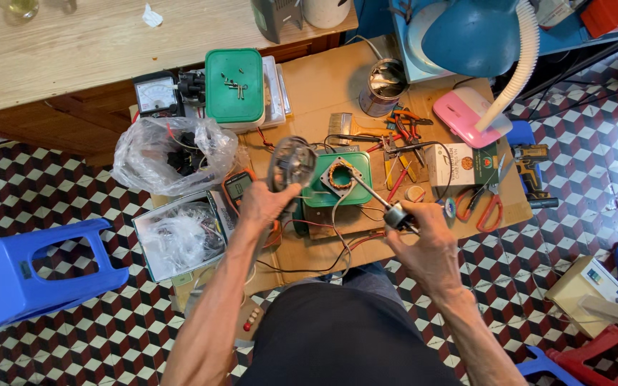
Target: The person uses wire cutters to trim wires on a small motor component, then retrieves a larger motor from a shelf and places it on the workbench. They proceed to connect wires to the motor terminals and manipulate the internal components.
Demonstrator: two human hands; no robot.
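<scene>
While your left hand (265,204) grips the round metal end cover (291,163) at frame centre, your right hand (423,232) clutches the rotor (397,214); both are out of the green motor housing (337,179), which looks disassembled, reassembly judged pending.

There is one view only, from a camera on the person's head; it looks almost straight down, over the lap and both arms; the left hand (266,204) and right hand (427,239) sit near the middle, quite close; the board (323,86) with the tools fills the middle, a bit farther off; the wooden table (94,43) is at the top edge; tiled floor (51,186) shows all around
</scene>
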